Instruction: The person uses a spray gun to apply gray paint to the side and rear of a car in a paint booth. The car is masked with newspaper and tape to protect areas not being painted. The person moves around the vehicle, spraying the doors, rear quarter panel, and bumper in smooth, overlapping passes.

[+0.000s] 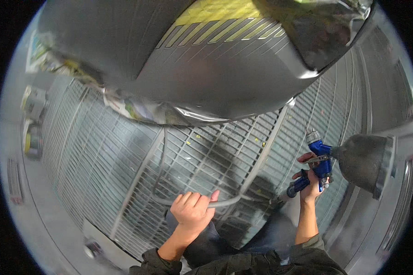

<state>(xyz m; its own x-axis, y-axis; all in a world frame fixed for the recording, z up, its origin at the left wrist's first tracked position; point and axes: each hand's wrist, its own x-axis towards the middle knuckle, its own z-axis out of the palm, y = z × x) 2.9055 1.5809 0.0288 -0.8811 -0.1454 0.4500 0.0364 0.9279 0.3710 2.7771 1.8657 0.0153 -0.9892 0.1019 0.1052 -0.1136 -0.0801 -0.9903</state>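
Observation:
A blue spray gun (321, 162) with a dark translucent paint cup (361, 160) is gripped in my right hand (311, 183), out to the right. Its silver nozzle points away from me. My left hand (191, 211) is wrapped around a grey hose (226, 202), with the thumb raised. The hose bends past that hand toward the base of the gun and also runs forward under the panel. Ahead of both hands stands a large grey curved body panel (206, 80) with yellow slanted stripes (215, 30). Neither hand touches the panel.
Metal grating (137, 156) forms the floor, dotted with small yellow specks. Crumpled masking film (137, 107) lines the panel's lower edge. Two containers (33, 140) stand at the far left. A pale wall (381, 87) borders the right side.

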